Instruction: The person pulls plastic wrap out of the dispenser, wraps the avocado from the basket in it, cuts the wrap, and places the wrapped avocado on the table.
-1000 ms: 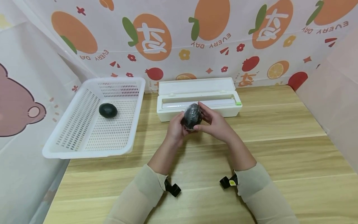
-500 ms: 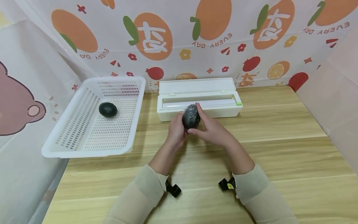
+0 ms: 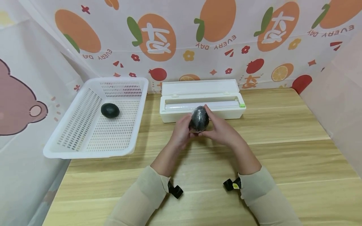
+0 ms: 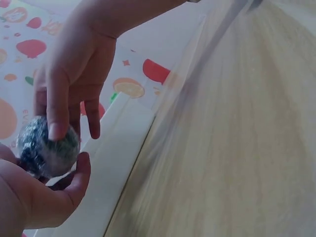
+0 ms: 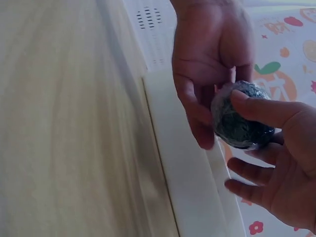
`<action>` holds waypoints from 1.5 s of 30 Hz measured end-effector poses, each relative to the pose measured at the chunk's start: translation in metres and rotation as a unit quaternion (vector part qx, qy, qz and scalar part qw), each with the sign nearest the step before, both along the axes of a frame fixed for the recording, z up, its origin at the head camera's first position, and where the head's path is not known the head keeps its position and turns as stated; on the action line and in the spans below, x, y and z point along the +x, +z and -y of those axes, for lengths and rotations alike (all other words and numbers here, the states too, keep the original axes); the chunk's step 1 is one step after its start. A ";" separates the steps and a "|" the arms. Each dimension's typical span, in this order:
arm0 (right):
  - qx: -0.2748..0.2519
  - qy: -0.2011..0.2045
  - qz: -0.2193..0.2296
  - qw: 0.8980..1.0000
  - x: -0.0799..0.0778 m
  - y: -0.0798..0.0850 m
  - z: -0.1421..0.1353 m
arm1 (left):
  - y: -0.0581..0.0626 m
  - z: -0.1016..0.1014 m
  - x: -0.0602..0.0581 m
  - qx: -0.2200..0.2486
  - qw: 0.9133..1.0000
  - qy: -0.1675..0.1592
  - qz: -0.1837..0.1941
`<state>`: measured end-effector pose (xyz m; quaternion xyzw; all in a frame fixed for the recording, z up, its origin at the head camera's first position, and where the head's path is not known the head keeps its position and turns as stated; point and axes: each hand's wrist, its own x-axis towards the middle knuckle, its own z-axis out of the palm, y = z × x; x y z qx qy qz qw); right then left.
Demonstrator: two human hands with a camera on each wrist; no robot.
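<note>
A dark green avocado (image 3: 200,119), egg-shaped and wrapped in shiny clear film, is held up in front of the white film box. My left hand (image 3: 181,131) cups it from the left and below with curled fingers. From the right, my right hand (image 3: 223,131) grips it between thumb and fingers. In the right wrist view the right thumb presses on the wrapped avocado (image 5: 234,121), and wrinkles show in its film. Another dark green avocado (image 3: 110,110), smooth and seemingly bare, lies in the white basket (image 3: 93,154) at the left.
Behind my hands stands the white cling film box (image 3: 229,114), its lid (image 3: 200,87) tipped back and a roll (image 3: 181,106) inside. A green slider (image 3: 242,105) sits at its right end. Printed cloth hangs behind the wooden table (image 3: 282,150).
Both hands shift the wrapped avocado slightly left, then back to the right, turning it a little between the fingers. The basket, its avocado and the box stay in place.
</note>
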<state>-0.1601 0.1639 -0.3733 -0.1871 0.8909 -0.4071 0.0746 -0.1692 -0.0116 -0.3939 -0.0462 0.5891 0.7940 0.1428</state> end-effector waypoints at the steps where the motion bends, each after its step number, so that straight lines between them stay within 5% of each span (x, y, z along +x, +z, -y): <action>1: -0.003 -0.002 0.001 1.000 0.000 0.001 -0.001 | 0.000 0.001 0.000 -0.007 1.000 -0.001 0.000; 18: -0.046 -0.030 0.017 0.998 -0.004 -0.004 0.002 | -0.004 -0.002 0.001 -0.044 0.998 0.003 -0.046; 26: -0.074 -0.071 0.046 0.994 -0.008 -0.003 -0.002 | -0.003 0.001 0.000 -0.017 0.995 -0.073 -0.061; 31: -0.057 -0.044 0.061 0.995 -0.007 -0.003 -0.005 | -0.011 0.009 -0.001 0.003 0.993 -0.100 -0.061; 45: -0.035 0.058 0.088 0.994 -0.011 -0.017 -0.012 | -0.027 0.025 0.002 -0.039 0.990 -0.132 -0.032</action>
